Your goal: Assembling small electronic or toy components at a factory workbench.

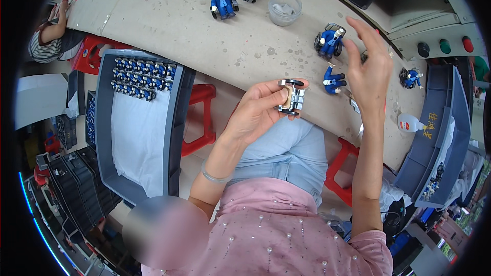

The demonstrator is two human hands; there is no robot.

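My left hand (258, 110) is closed around a small toy wheelchair (292, 98) with black wheels and a silvery seat, held over the table's near edge. My right hand (371, 64) is raised to the right with thumb and forefinger apart and nothing visible between them. Just left of its fingertips, a blue-suited toy figure (335, 38) sits in a wheelchair on the table. A second blue figure (334, 81), without a wheelchair, lies on the tabletop below it. Farther right, another seated figure (410, 77) rests near the table's end.
A clear plastic cup (285, 8) stands at the back, beside more wheelchair figures (224, 2). To my left, a grey crate (179, 87) holds rows of figures on white sheeting. A white bottle (409, 122) and a grey bin (440, 117) are at right. Another person (51, 36) sits far left.
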